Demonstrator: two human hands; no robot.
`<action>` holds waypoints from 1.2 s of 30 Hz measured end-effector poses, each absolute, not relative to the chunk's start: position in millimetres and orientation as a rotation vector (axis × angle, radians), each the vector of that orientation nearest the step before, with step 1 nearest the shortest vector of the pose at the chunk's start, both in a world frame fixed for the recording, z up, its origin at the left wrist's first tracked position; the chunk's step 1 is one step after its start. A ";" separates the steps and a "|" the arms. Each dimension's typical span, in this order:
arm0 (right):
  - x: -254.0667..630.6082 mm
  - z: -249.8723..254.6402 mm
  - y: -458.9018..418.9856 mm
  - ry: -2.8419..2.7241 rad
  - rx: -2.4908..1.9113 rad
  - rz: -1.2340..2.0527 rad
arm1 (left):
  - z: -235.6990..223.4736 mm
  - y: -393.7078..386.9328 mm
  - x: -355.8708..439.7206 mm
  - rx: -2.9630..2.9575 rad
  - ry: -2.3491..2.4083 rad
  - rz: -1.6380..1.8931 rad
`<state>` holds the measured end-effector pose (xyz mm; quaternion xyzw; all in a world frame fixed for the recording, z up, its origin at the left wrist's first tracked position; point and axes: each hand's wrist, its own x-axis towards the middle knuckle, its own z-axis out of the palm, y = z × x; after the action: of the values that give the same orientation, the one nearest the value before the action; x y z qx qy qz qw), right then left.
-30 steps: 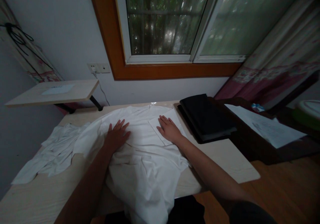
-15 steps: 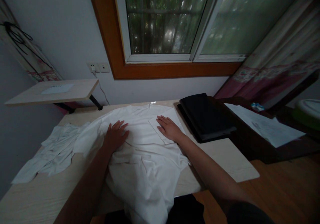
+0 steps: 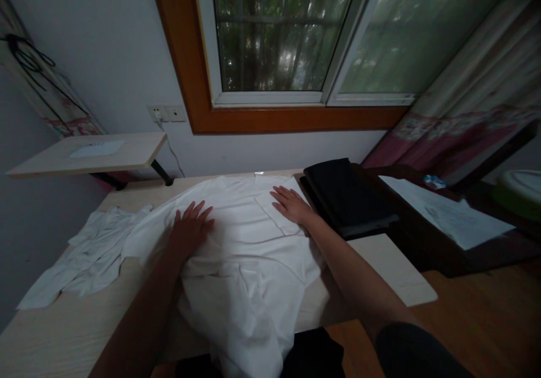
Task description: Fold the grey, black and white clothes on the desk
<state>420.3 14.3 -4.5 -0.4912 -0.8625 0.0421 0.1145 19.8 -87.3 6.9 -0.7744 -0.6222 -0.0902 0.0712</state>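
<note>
Fingers (image 3: 280, 191) spread wide, my left hand (image 3: 191, 228) and right hand (image 3: 295, 207) rest on a creased white garment (image 3: 240, 214) spilling over the table's (image 3: 80, 327) near edge, a black stack (image 3: 350, 192) just beside its right, while the paper (image 3: 98, 149) on the shelf (image 3: 141, 148) bears writing too small for my feed.

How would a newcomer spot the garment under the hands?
Below the window stands a pale table. Across its middle lies the white garment, left hand and right hand spread on it. Unlike the crumpled white cloth at left, it hangs over the near edge.
</note>
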 end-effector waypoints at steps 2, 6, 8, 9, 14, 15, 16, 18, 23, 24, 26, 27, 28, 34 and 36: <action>424.2 -5.8 23.6 -2.538 -1.439 0.125 | 4.7 -86.6 13.9 -2.322 -1.893 -0.240; 429.1 -9.2 37.6 -2.552 -1.437 0.114 | -1.7 -83.8 6.3 -2.276 -1.909 -0.270; 431.0 -9.9 42.2 -2.557 -1.440 0.106 | -2.3 -83.3 6.4 -2.275 -1.917 -0.270; 431.7 -9.7 43.8 -2.558 -1.443 0.103 | -1.9 -83.2 7.2 -2.281 -1.927 -0.257; 425.9 -6.1 40.8 -2.532 -1.499 0.113 | -0.6 -82.1 10.3 -2.294 -1.965 -0.205; 421.5 -5.4 37.5 -2.509 -1.528 0.109 | -1.4 -81.7 9.9 -2.295 -1.963 -0.204; 416.0 -4.8 33.3 -2.476 -1.563 0.099 | -2.4 -81.3 9.4 -2.297 -1.959 -0.205; 402.2 -3.6 22.2 -2.398 -1.629 0.081 | -4.4 -80.9 8.1 -2.300 -1.956 -0.210; 367.3 0.9 -25.0 -2.335 -1.585 0.141 | -5.2 -82.2 7.4 -2.302 -1.941 -0.216; 362.8 1.5 -37.5 -2.356 -1.555 0.131 | -5.1 -82.4 7.5 -2.302 -1.938 -0.214; 357.4 1.6 -62.7 -2.405 -1.513 0.102 | -5.5 -82.3 7.6 -2.300 -1.941 -0.204; 356.5 1.1 -74.1 -2.418 -1.518 0.093 | -6.0 -82.1 7.5 -2.299 -1.947 -0.198; 356.6 0.3 -84.0 -2.422 -1.521 0.077 | -6.4 -81.8 7.3 -2.301 -1.951 -0.192; 372.5 -2.2 -98.3 -2.392 -1.555 0.032 | -4.2 -81.9 7.7 -2.343 -1.926 -0.236; 382.2 -1.6 -89.6 -2.403 -1.547 0.038 | -2.0 -82.1 8.3 -2.367 -1.909 -0.253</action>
<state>382.2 -89.6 -1.6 -0.5359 -0.8323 0.0132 0.1413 8.3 -82.1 -2.0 -0.7749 -0.6250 -0.0829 0.0452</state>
